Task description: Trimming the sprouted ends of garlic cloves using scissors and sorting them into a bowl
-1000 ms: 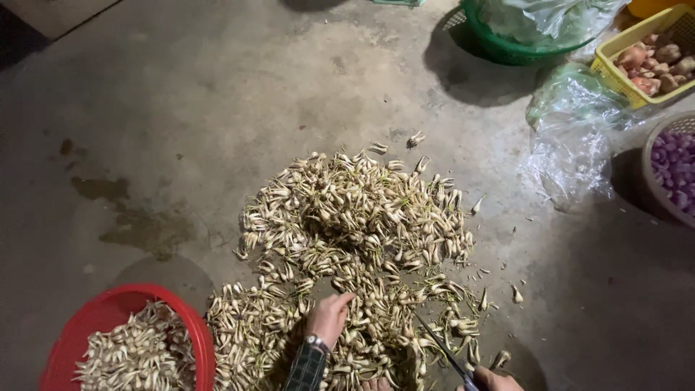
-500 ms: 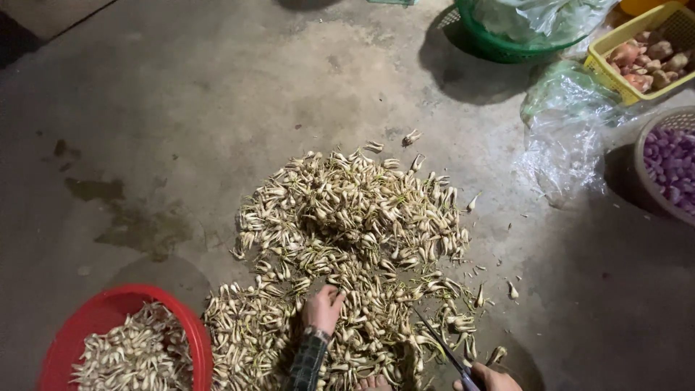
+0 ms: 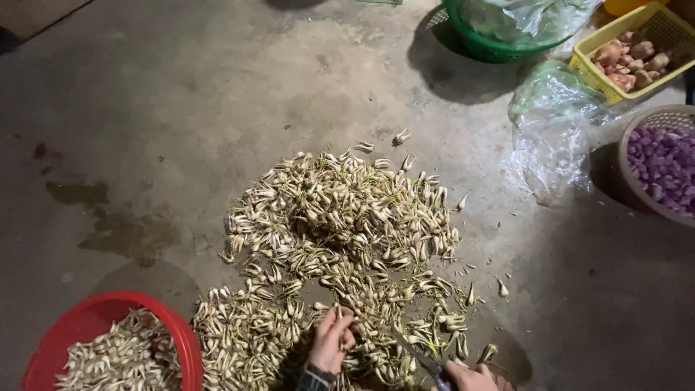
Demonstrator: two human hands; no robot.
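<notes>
A big pile of small pale bulbs with stalks (image 3: 340, 232) lies on the concrete floor. At the pile's near edge my left hand (image 3: 331, 340) has its fingers closed on a few bulbs; a patterned cuff shows at the wrist. My right hand (image 3: 469, 376) sits at the bottom edge, mostly cut off, gripping dark scissors (image 3: 418, 356) whose blades point up and left toward my left hand.
A red basin (image 3: 101, 318) with trimmed bulbs stands at the bottom left. At the right are a basket of purple bulbs (image 3: 659, 163), a yellow crate of brownish bulbs (image 3: 633, 51), a green basket (image 3: 492, 32) with plastic, and a crumpled clear bag (image 3: 554, 127). A wet stain (image 3: 119, 232) marks the floor at left.
My left hand has drawn back slightly toward me at the pile's near edge and closed on bulbs. The view has shifted a little; the right hand stays low with the scissors.
</notes>
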